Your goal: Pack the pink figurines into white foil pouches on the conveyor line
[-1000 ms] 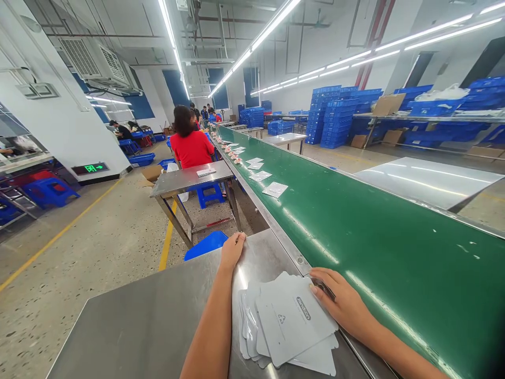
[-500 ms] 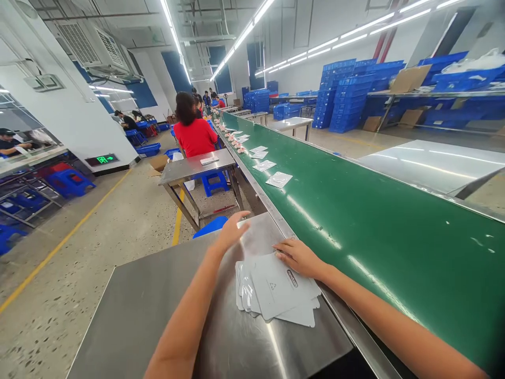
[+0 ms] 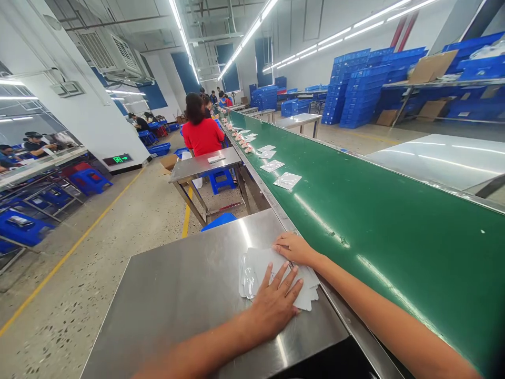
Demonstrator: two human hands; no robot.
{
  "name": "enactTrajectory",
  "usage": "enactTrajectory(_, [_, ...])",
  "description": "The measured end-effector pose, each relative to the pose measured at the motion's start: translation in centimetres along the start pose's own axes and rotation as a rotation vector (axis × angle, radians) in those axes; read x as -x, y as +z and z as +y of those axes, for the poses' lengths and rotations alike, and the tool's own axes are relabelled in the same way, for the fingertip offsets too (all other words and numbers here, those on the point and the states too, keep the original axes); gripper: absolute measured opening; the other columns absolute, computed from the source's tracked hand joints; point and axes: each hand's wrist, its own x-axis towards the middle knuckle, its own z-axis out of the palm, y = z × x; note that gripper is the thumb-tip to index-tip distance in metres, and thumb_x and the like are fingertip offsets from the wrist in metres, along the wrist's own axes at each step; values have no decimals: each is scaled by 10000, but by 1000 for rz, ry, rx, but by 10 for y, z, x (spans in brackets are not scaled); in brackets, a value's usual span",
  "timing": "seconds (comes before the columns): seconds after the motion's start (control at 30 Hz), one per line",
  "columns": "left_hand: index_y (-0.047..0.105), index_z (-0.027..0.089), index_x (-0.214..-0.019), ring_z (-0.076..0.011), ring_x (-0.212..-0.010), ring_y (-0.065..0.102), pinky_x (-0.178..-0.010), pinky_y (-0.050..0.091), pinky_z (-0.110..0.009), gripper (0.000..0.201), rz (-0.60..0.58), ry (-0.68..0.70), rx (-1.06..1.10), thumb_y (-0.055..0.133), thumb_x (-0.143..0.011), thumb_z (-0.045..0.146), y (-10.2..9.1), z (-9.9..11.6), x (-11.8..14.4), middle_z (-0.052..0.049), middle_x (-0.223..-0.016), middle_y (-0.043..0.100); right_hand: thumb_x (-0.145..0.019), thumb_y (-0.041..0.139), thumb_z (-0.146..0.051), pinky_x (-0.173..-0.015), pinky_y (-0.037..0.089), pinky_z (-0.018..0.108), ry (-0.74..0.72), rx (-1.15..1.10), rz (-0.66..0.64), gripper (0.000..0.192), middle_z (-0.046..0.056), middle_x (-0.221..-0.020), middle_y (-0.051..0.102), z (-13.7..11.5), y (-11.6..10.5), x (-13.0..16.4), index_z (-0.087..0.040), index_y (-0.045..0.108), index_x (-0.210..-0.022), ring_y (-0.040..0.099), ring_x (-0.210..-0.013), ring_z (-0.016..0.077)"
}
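A loose, fanned stack of flat silvery-white packets (image 3: 252, 266) lies on the steel table (image 3: 177, 300), close to the conveyor. My left hand (image 3: 276, 300) rests palm down on the near part of the stack with its fingers spread. At the stack's far right edge, my right hand (image 3: 295, 248) touches the packets, fingers loosely bent and not wrapped round anything I can see. Its wrist reaches across the conveyor's metal rim. The print on the top packet is mostly covered by my left hand.
The green conveyor belt (image 3: 394, 226) runs along my right side. More packets (image 3: 288, 180) and small pinkish items (image 3: 240, 139) lie along it farther off. Ahead, a person in a red shirt (image 3: 203, 137) sits by another steel table (image 3: 197, 166). Blue crates (image 3: 361, 95) are stacked behind.
My left hand has come down from beyond the stack's far left edge onto the packets. My right hand stays at the stack's far right edge. The view has shifted slightly left.
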Motion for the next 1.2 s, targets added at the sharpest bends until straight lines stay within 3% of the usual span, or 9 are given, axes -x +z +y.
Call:
enactTrajectory(0.27, [437,194,-1287,-268,-1245,382,-1033,263,-486,420,119,-145,55,421,-897,349,13,4,1,-68,-1358,447,-893,450,-359,-784,422,315,-9,-44,40,286,48,-862,628,-3,-6,9,-208,693,-908,553,-845,172])
enactTrajectory(0.47, [466,207,-1273,-281,-1198,436,-978,335,-474,423,100,-229,108,424,-885,371,3,5,5,-76,-1316,493,-864,505,-336,-813,420,329,-71,-62,61,227,38,-870,653,-17,4,3,-210,692,-888,564,-844,169])
enactTrajectory(0.63, [321,234,-1375,-325,-1302,293,-1068,206,-547,675,124,-260,128,496,-803,546,-9,-10,32,-81,-1422,346,-882,470,-351,-887,412,347,-81,-91,87,252,35,-966,666,-13,-1,6,-222,660,-987,570,-943,175])
enactTrajectory(0.7, [224,242,-1411,-322,-1344,190,-1085,160,-562,703,193,-407,162,486,-820,518,-7,-23,47,-85,-1469,238,-914,403,-362,-927,405,354,-27,-135,128,303,43,-1066,643,-5,-7,13,-226,624,-1071,548,-1027,177])
enactTrajectory(0.8, [116,258,-1426,-273,-1361,153,-1076,247,-525,615,289,-693,363,372,-896,434,5,-36,62,-75,-1499,131,-927,360,-403,-979,384,374,94,-251,175,365,61,-1204,574,0,-11,24,-223,558,-1175,497,-1133,189])
enactTrajectory(0.87, [110,276,-1421,-238,-1361,166,-1069,294,-483,551,314,-790,537,313,-923,397,14,-39,63,-60,-1502,127,-927,350,-427,-1002,368,383,131,-310,162,399,70,-1247,544,-5,-8,26,-212,521,-1217,472,-1169,196])
enactTrajectory(1.07, [208,269,-1396,-213,-1362,160,-1095,261,-440,492,366,-829,760,311,-931,396,21,-34,39,-46,-1496,159,-926,336,-453,-998,375,380,116,-376,107,426,71,-1255,536,-38,5,16,-210,496,-1237,474,-1165,196])
enactTrajectory(1.2, [246,290,-1380,-210,-1358,178,-1080,303,-429,470,369,-824,729,333,-927,382,20,-37,39,-37,-1491,179,-926,344,-447,-985,382,384,136,-348,143,405,64,-1236,551,-35,-3,14,-223,513,-1217,488,-1148,201])
